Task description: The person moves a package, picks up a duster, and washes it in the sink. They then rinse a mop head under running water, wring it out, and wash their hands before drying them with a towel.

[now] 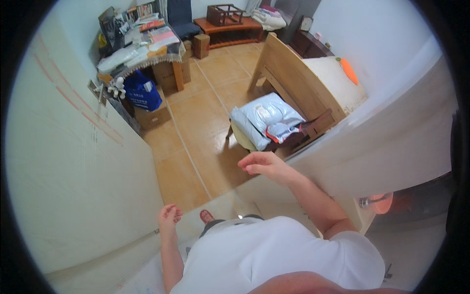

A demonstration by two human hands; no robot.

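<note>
My right hand (270, 165) hangs in the air in a doorway, its fingers loosely bent and nothing in them. Just beyond it in the view, a large pale blue plastic mailing parcel (270, 112) lies on a dark wooden chair (317, 123). A smaller clear and red plastic packet (282, 131) rests against the parcel's near right side. My left hand (169, 216) is held low at my side near the white door (110, 191), fingers half curled, with no object seen in it. Neither hand touches the parcel.
A wooden bed (297, 70) stands behind the chair. To the left, a cluttered desk (176, 55) has cardboard boxes (150, 115) and a blue bag (141, 92) beside it. A wall (352, 158) borders the doorway on the right. Tiled floor (191, 121) runs between.
</note>
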